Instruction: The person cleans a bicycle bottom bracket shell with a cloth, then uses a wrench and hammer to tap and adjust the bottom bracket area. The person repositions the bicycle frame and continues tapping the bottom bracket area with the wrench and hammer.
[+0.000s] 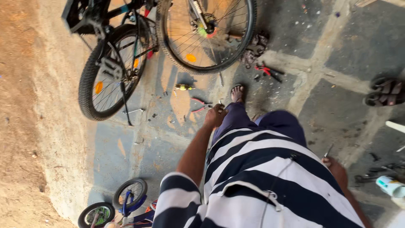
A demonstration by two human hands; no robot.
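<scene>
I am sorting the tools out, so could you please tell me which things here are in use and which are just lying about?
In use:
- thin metal tool in the right hand
- left hand, lowered toward the red-handled pliers

Lying about:
- yellow-handled screwdriver
- red tool
- small blue bicycle
- sandals
- large bicycles

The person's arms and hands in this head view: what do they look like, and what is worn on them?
Both arms are bare below short sleeves of a navy and white striped shirt. The left hand and the right hand wear no gloves; no watch or ring shows. A thin grey cord hangs down the shirt front. Dark blue trousers show below.
</scene>
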